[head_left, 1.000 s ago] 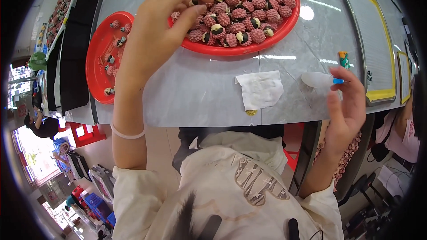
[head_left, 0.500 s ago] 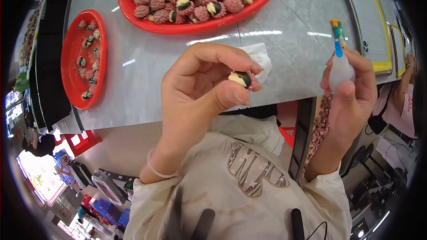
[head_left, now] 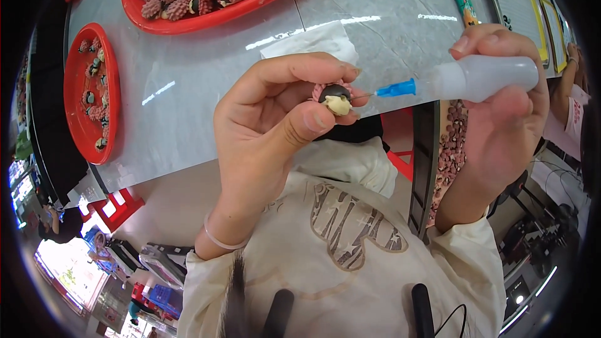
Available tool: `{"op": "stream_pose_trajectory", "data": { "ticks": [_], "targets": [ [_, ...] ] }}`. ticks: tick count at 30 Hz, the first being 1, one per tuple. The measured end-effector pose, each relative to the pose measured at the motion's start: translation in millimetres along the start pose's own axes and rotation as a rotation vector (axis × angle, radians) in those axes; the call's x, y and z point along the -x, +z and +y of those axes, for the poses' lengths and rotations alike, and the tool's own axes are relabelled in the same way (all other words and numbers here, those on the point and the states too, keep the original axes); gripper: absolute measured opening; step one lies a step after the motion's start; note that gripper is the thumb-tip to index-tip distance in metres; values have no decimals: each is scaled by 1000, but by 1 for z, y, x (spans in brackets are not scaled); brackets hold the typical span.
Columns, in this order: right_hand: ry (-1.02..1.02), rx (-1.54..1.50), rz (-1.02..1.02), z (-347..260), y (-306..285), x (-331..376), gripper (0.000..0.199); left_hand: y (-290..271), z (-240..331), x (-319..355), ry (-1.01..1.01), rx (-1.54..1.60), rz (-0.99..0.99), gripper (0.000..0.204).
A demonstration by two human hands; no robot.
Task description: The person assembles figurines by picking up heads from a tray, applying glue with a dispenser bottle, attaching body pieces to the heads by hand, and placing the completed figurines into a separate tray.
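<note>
My left hand (head_left: 260, 125) pinches a small figurine (head_left: 336, 101) between thumb and fingers; it has a bumpy pink body with black and cream parts. In my right hand (head_left: 504, 131) lies a translucent white squeeze bottle (head_left: 488, 79), held sideways. Its blue needle tip (head_left: 395, 88) points left, and the thin needle reaches the figurine's right side; whether it touches cannot be made out. A white tissue (head_left: 319, 40) lies on the table just beyond my left hand.
A big red tray (head_left: 244, 7) heaped with similar figurines stands on the grey table (head_left: 188, 75) at the far side. A smaller red tray (head_left: 75, 122) with several pieces is at left. Far right lies an orange-and-green tube (head_left: 462, 1). Another person's arm (head_left: 571, 66) shows at the right edge.
My right hand has tipped the bottle from upright to sideways and brought its needle to the figurine. My left hand has turned the figurine. The trays have shifted left and up in view.
</note>
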State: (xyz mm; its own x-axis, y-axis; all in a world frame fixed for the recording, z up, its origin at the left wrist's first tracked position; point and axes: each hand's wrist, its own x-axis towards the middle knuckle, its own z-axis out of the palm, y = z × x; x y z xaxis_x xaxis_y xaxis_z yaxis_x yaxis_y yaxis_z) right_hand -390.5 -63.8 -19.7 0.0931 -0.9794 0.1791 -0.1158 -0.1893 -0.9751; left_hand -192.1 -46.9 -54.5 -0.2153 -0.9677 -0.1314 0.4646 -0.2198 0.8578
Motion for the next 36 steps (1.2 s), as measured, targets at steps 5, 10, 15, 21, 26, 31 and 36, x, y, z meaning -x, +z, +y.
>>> {"op": "stream_pose_trajectory", "data": {
  "ticks": [5,10,15,21,26,31,36],
  "targets": [
    [-110,11,26,5,2,2,49,3,1,1,-1,-28,6,40],
    [-477,459,-168,-22,-11,6,48,2,-2,0,74,-57,-24,35],
    [-402,542,-128,-28,-5,11,49,0,-4,0,93,-66,-31,32],
    [-379,612,-49,-20,-2,24,49,-1,-4,-1,79,-88,-3,32],
    [-112,201,181,-13,-9,16,40,3,-3,-2,78,-55,-15,35],
    [-165,187,169,23,-5,-3,31,7,-2,-1,42,-41,3,36],
    [-177,488,103,44,2,-14,34,7,-10,-1,130,-47,25,26]
  ]
}}
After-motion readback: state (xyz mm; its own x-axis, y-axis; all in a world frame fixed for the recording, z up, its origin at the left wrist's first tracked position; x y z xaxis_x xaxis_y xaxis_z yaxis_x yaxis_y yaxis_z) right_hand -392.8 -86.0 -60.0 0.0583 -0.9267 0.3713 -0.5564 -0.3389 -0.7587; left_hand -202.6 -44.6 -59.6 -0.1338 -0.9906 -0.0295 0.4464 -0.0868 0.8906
